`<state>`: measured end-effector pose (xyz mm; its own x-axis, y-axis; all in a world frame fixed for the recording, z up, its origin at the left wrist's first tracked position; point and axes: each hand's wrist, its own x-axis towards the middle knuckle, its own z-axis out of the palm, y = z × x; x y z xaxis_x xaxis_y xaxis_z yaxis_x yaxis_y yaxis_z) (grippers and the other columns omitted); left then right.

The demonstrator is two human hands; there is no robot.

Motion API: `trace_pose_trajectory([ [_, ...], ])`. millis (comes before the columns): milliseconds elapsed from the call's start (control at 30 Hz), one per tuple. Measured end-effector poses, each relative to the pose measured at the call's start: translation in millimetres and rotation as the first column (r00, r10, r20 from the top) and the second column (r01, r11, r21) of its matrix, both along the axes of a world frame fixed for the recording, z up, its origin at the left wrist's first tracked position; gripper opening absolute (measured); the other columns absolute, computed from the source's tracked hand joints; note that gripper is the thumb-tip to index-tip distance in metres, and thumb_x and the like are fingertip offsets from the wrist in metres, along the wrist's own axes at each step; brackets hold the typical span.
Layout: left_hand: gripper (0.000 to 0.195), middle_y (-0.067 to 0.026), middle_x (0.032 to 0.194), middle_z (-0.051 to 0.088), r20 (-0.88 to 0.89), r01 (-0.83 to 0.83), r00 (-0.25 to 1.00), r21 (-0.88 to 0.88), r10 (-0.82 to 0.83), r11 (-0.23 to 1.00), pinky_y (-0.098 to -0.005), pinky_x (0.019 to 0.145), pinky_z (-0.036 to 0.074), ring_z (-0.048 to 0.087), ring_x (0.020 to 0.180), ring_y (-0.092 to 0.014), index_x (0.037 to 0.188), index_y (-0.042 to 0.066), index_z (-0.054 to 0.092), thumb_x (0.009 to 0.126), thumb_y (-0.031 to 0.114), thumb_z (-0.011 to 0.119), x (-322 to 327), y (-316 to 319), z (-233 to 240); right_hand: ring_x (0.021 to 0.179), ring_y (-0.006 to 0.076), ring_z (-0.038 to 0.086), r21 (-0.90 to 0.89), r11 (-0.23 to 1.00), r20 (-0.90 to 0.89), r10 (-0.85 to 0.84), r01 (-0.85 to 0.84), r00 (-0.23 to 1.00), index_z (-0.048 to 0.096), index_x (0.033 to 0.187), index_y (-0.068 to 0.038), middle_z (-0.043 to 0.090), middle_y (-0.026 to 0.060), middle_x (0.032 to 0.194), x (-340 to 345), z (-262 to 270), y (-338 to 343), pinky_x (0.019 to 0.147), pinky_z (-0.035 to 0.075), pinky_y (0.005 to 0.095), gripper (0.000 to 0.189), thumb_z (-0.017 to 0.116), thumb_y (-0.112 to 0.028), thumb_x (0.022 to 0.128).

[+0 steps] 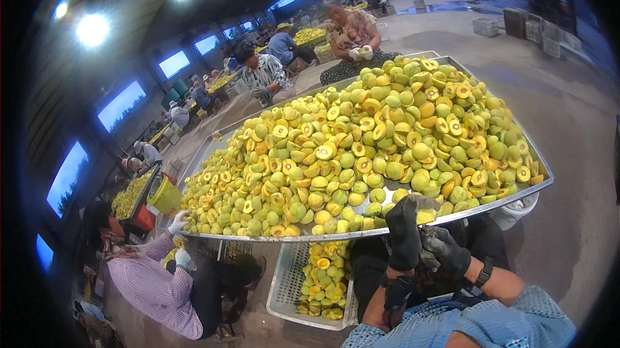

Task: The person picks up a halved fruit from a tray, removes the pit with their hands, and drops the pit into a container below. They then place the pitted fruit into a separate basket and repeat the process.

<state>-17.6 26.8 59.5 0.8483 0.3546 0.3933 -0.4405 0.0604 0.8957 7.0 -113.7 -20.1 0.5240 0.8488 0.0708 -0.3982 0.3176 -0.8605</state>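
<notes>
My left hand (406, 231), in a dark grey glove, holds a piece of yellow-green fruit (426, 216) just over the near rim of a metal tray table (339, 238). Close beside it is my right hand (446, 250), gloved too, its fingers curled near the underside of the fruit. Whether a small tool sits in those right fingers is too blurred to tell. A large heap of halved stone fruit (334, 149), apparently yellow peaches, covers the tray. Many halves show their cut faces with the pit or its hollow.
A pale plastic crate (281, 290) of fruit halves stands below the tray, left of my legs. A white bucket (518, 210) is under the right corner. One co-worker (150, 275) sits at my left; others (351, 33) sit across. A yellow bucket (165, 195) stands beyond the left end.
</notes>
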Motion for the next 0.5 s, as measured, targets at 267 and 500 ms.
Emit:
trace_pose_trajectory([
  [267,0.019,-0.0114,0.076,0.063,-0.046,-0.079,0.995,0.16,0.087,0.984,-0.0312,0.068,0.046,0.061,0.073,-0.021,0.085,-0.004,0.061,0.095,0.011,0.053,9,8,10,0.084,0.0111,0.058,0.159,0.957,-0.101,0.259,-0.242,0.961,0.054,0.119,-0.006,0.06,0.0051,0.098,-3,12,-3,0.067,0.049,0.0223,0.029,0.046,-0.028,0.103],
  [500,0.018,-0.012,0.08,0.065,0.093,0.002,0.995,0.271,-0.029,0.962,-0.0306,0.069,0.048,0.063,0.075,-0.018,0.087,-0.004,0.062,0.095,0.01,0.054,-22,-15,62,0.078,0.0084,0.058,-0.183,0.983,0.145,0.054,-0.027,0.988,0.058,0.12,-0.003,0.066,0.0027,0.093,6,51,-28,0.068,0.049,0.0241,0.032,0.059,-0.02,0.094],
])
